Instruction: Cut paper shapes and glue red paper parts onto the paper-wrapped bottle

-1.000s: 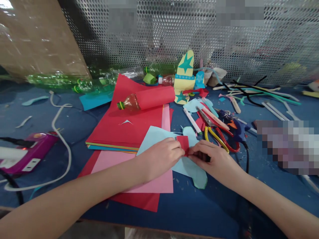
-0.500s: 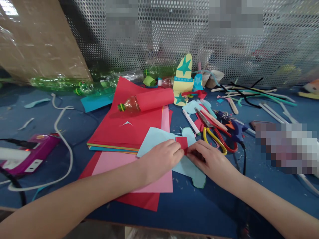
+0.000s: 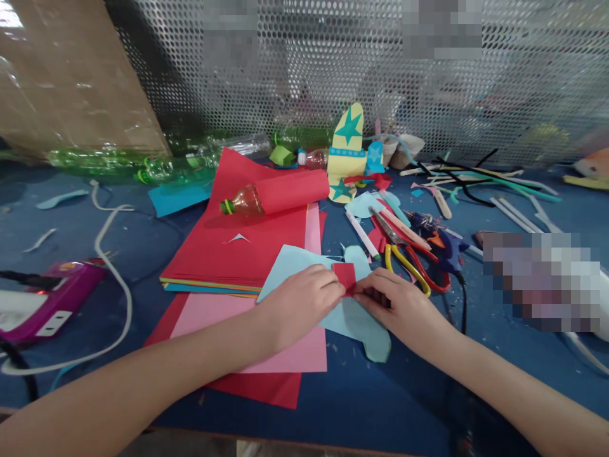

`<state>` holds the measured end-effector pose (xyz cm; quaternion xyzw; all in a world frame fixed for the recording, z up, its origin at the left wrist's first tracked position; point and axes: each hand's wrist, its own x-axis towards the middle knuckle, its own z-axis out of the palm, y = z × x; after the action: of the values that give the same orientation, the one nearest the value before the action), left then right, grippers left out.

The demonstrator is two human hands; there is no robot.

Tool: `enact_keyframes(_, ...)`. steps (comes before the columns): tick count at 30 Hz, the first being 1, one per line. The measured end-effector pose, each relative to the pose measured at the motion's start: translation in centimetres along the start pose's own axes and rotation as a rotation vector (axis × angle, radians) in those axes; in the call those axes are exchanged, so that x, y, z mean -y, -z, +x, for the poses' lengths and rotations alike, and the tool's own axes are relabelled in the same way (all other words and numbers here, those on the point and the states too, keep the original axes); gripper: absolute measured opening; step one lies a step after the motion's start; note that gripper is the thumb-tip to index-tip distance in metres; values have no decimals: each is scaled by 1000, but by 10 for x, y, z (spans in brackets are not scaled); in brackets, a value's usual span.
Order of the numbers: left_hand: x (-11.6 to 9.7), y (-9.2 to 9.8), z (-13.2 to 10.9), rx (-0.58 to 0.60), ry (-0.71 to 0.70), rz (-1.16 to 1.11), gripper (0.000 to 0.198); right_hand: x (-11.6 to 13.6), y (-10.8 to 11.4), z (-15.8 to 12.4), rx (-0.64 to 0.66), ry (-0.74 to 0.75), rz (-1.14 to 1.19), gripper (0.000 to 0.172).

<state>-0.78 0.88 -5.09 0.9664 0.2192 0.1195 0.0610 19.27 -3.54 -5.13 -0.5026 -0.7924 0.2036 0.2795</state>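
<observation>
Both forearms reach in from the near edge of the desk (image 3: 380, 406), where the left hand (image 3: 297, 304) and right hand (image 3: 397, 304) meet knuckles-up, each grip pinching the small red paper piece (image 3: 344, 275) over a light blue cutout (image 3: 295, 263), scissors (image 3: 404, 251) beyond.

The head view looks forward and down from over the desk's (image 3: 390, 406) near edge, toward the mesh wall (image 3: 309, 82) at the back. It sits close: forearms enter from both bottom corners, and the left hand (image 3: 299, 304) and right hand (image 3: 399, 308) pinch a red scrap (image 3: 345, 276) mid-frame.
</observation>
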Motion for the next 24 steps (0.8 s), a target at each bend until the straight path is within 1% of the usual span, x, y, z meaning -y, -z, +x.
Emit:
enact_keyframes(4, 2, -1, 0, 13, 16, -28, 12, 0, 0, 0, -5, 5, -18, 11)
enact_keyframes(9, -2, 1, 0, 26, -4, 84, 15, 1, 1, -1, -3, -10, 0, 10)
enact_keyframes(13, -10, 7, 1, 42, -49, 209, 19, 3, 1, -2, -11, 10, 21, 13)
enact_keyframes(16, -11, 9, 0, 66, -70, 245, 19, 3, 2, -1, -14, 29, 35, 15)
enact_keyframes(18, -8, 8, -2, 66, -63, 202, 18, 2, 2, -1, -25, 28, 36, 15)
enact_keyframes(22, 1, 3, -4, 5, -13, 39, 15, 2, 1, -1, -29, 3, 23, 12)
enact_keyframes(24, 3, 2, -4, -5, 7, -16, 14, 3, 1, 0, -27, -13, 13, 12)
